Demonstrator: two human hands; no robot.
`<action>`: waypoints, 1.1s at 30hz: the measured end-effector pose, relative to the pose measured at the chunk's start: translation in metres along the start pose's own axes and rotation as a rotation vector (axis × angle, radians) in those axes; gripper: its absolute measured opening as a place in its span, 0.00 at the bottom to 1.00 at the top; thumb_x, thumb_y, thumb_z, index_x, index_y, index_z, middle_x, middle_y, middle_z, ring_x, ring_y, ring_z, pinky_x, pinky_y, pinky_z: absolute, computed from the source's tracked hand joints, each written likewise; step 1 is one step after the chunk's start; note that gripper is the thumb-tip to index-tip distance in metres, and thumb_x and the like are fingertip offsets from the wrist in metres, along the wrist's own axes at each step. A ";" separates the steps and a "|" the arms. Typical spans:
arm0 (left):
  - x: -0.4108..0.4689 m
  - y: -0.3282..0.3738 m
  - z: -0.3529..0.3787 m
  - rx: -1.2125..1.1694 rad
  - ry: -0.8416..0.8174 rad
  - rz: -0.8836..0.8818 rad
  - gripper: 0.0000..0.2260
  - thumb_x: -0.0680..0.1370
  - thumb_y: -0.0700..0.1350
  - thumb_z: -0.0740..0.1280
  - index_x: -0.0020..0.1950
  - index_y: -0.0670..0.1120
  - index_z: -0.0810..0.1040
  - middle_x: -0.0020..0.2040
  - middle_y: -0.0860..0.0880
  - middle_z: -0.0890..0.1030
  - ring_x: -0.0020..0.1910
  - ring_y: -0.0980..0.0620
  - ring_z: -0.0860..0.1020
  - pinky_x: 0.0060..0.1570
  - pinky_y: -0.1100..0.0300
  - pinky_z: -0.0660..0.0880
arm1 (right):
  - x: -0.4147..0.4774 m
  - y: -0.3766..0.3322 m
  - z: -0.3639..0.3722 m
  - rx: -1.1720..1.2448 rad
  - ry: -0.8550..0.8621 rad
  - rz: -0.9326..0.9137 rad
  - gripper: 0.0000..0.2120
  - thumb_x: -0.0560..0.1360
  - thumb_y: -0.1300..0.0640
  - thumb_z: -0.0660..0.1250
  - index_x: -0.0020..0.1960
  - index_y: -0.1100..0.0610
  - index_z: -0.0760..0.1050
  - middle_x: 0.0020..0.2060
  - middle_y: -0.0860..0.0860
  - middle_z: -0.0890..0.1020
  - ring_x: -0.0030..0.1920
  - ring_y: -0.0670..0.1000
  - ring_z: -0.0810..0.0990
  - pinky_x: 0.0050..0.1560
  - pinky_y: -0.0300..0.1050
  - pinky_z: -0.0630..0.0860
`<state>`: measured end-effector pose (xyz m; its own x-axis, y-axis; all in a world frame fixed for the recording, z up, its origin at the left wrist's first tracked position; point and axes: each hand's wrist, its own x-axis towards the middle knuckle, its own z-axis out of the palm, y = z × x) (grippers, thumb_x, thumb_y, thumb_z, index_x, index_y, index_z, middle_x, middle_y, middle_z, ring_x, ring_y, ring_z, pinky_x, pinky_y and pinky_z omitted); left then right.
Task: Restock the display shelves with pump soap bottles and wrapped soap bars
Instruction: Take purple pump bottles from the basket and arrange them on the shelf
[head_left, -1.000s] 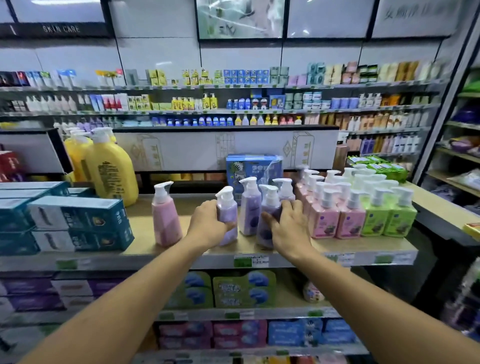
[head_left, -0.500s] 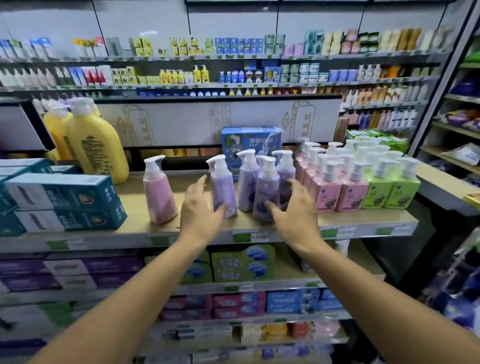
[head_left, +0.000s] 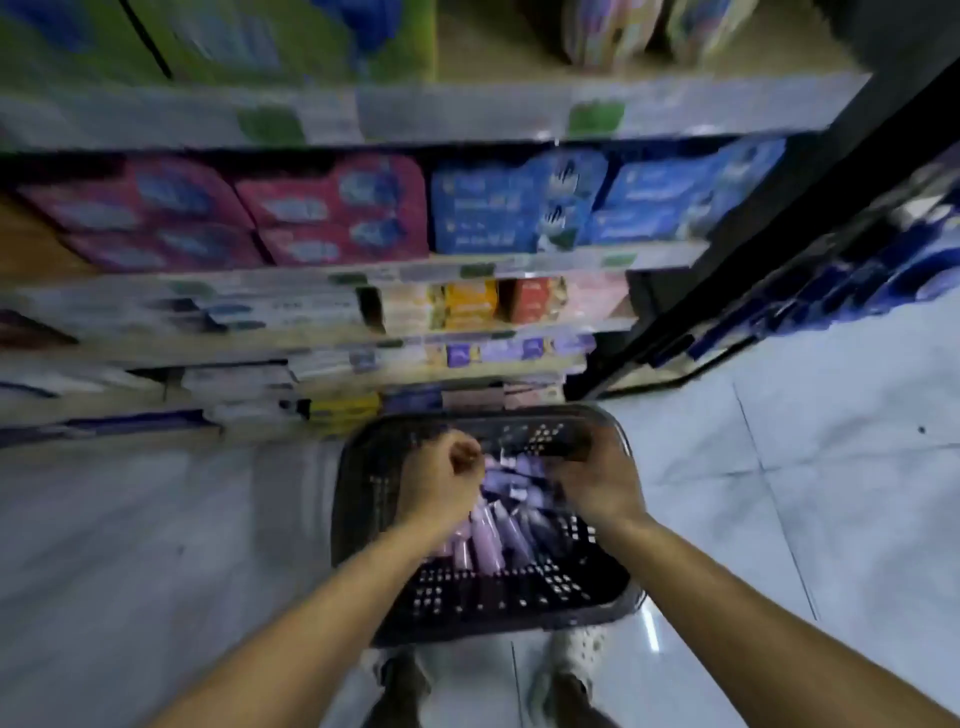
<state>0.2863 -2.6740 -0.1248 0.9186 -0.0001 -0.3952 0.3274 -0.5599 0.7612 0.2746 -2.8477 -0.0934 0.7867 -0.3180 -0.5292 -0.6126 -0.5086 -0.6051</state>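
Hanging over the basket (head_left: 519, 592), left hand (head_left: 445, 480) curled, right hand (head_left: 597, 486) blurred.

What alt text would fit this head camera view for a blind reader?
Seen from above through motion blur, a person's left hand and right hand reach into a dark perforated plastic basket of lilac and pink bottles on the pale tiled floor. Shelves of pink packs and blue packs stand behind.

I see the basket (head_left: 519, 587) on the floor (head_left: 831, 493), with the shelves (head_left: 467, 111) behind it at 12 o'clock. Bottles (head_left: 485, 543) lie in it, left hand (head_left: 441, 483) above at 11 o'clock, right hand (head_left: 597, 483) at 1 o'clock.
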 end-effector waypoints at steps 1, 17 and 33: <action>0.008 -0.030 0.032 0.024 -0.074 -0.092 0.03 0.74 0.39 0.71 0.47 0.44 0.83 0.43 0.45 0.85 0.44 0.45 0.83 0.47 0.52 0.78 | 0.021 0.037 0.014 -0.042 -0.035 0.072 0.17 0.73 0.58 0.72 0.60 0.56 0.77 0.51 0.57 0.84 0.52 0.59 0.83 0.52 0.52 0.80; 0.132 -0.306 0.343 0.305 -0.227 -0.292 0.13 0.75 0.39 0.67 0.60 0.40 0.78 0.58 0.39 0.79 0.59 0.39 0.76 0.48 0.60 0.69 | 0.244 0.356 0.217 -0.855 -0.226 -0.256 0.33 0.78 0.41 0.59 0.78 0.52 0.56 0.76 0.54 0.61 0.77 0.57 0.56 0.75 0.55 0.56; 0.155 -0.302 0.332 0.557 -0.339 -0.111 0.13 0.75 0.49 0.72 0.54 0.42 0.82 0.52 0.41 0.83 0.51 0.40 0.81 0.51 0.50 0.78 | 0.247 0.352 0.194 -0.464 -0.070 -0.222 0.32 0.72 0.44 0.73 0.69 0.52 0.62 0.35 0.45 0.72 0.32 0.47 0.69 0.29 0.36 0.62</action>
<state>0.2566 -2.7799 -0.5871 0.7354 -0.1278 -0.6654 0.1690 -0.9164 0.3628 0.2381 -2.9495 -0.5525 0.8769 -0.1162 -0.4664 -0.3208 -0.8640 -0.3880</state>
